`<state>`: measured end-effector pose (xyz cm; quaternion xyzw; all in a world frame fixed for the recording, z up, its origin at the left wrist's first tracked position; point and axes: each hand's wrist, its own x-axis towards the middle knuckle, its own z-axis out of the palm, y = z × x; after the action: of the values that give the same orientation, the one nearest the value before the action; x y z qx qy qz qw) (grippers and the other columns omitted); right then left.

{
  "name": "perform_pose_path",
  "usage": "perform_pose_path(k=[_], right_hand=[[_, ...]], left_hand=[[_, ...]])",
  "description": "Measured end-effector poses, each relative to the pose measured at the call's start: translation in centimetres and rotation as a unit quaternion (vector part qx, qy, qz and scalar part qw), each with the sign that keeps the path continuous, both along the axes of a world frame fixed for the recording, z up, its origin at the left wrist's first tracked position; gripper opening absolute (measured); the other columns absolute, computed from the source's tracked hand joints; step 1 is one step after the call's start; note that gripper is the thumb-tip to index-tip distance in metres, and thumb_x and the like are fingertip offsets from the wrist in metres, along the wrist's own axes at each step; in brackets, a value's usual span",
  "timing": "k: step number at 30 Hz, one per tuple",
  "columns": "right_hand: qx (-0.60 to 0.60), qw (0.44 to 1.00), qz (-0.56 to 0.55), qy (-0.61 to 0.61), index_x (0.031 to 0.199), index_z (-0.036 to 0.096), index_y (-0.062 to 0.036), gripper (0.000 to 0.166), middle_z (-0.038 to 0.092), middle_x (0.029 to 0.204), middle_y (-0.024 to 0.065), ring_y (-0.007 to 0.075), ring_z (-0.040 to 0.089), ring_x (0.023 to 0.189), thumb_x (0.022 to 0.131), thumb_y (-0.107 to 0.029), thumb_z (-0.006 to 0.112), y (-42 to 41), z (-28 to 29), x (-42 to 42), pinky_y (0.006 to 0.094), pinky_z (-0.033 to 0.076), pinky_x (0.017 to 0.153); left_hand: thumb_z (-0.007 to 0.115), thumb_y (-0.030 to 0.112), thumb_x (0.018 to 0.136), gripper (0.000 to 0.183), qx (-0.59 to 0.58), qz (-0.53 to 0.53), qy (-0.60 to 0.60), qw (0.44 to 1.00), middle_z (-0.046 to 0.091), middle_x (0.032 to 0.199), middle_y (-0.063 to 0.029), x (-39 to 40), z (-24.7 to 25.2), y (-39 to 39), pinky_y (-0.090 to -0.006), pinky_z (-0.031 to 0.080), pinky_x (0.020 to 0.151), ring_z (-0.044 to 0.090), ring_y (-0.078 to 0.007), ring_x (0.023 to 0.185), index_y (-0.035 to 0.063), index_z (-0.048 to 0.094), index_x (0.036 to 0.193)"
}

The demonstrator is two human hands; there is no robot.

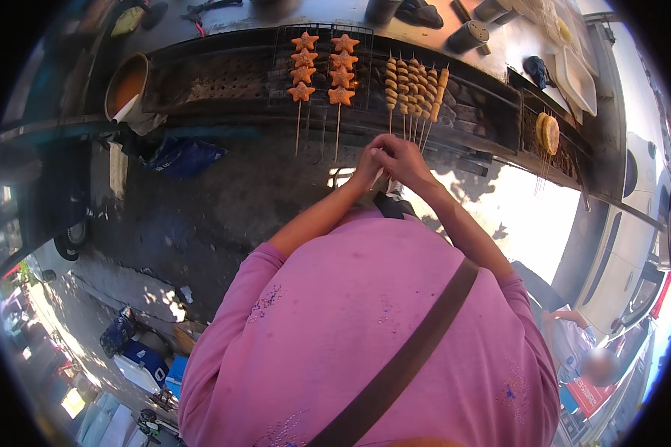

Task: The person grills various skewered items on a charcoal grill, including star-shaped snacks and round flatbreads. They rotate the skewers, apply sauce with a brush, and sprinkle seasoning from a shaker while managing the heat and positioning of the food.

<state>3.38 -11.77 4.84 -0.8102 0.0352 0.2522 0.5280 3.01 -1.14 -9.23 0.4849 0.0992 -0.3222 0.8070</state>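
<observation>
My left hand (367,166) and my right hand (407,163) meet at the front edge of a long charcoal grill (223,109), fingers curled together. The bare stick of the leftmost spiral-cut skewer (391,84) runs down to my fingers; whether they grip it is hidden. To its right lie several more spiral skewers (412,84) and a straighter golden skewer (439,95). Two skewers of orange star-shaped pieces, one on the left (302,67) and one on the right (343,70), rest on a wire grill rack (320,33) left of my hands.
A pot of reddish-brown sauce (127,84) with a pale handle stands at the grill's left end. Round flat cakes on sticks (547,134) sit at the right. Dark canisters (468,37) and a white tray (576,78) are on the metal counter (335,11). Another person (573,341) is behind at right.
</observation>
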Motion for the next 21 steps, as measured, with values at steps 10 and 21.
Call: perform_pose_path(k=[10,21], right_hand=[[0.062,0.994,-0.007,0.091,0.092,0.051,-0.0017,0.021,0.052,0.059,0.0028,0.0089,0.050,0.045,0.088,-0.022,0.057,6.1,-6.0,2.6,0.0230,0.040,0.040],[0.197,0.975,0.061,0.086,0.094,0.046,-0.0049,0.009,0.051,0.062,0.0010,0.0068,0.047,0.045,0.092,-0.013,0.049,4.4,-2.4,1.3,0.0204,0.036,0.040]], left_hand=[[0.043,0.023,0.095,0.023,0.159,0.121,0.055,0.978,0.064,0.094,-0.0076,-6.5,-0.8,14.1,-0.0242,0.049,0.059,0.063,-0.0132,0.078,0.0079,0.053,0.109],[0.053,0.019,0.091,0.022,0.193,0.229,-0.092,0.950,0.063,0.093,-0.0020,-0.8,3.4,16.7,-0.0221,0.047,0.060,0.061,-0.0099,0.078,0.0062,0.056,0.109]])
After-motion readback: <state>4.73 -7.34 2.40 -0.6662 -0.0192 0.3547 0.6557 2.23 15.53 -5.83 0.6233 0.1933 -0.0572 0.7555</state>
